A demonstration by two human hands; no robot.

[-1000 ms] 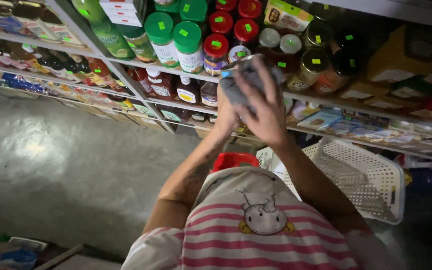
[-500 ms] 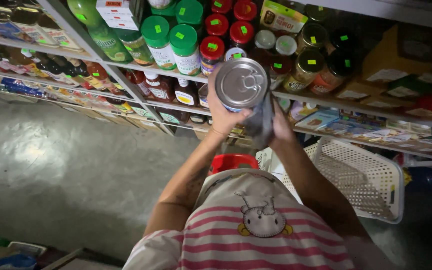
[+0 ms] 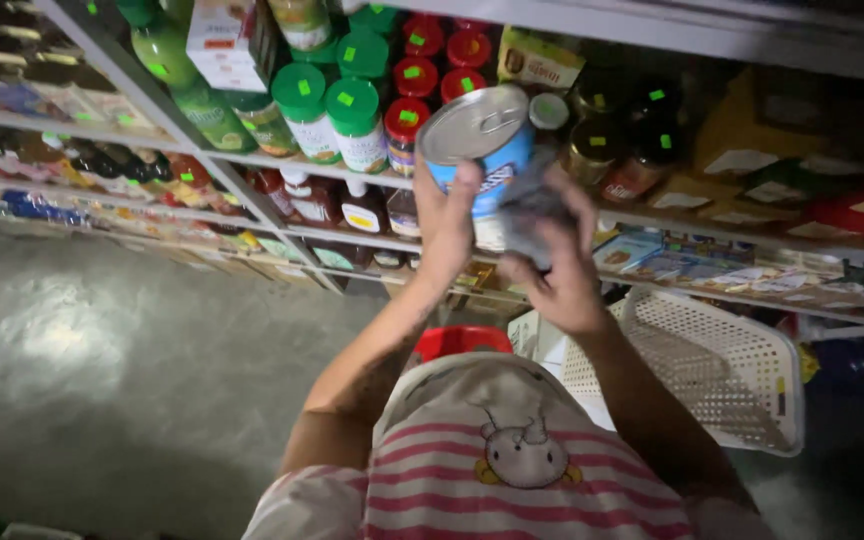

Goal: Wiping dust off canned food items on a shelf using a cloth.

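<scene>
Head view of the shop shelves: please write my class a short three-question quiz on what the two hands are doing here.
1. True or false: the left hand grips the blue-labelled metal tin with a ring-pull lid.
2. What does the right hand press against the tin: A a grey cloth, B a sponge, C a brush?
3. Fill in: below the right forearm stands a white perforated plastic ____.

Key: 1 true. 2 A. 3 basket.
</scene>
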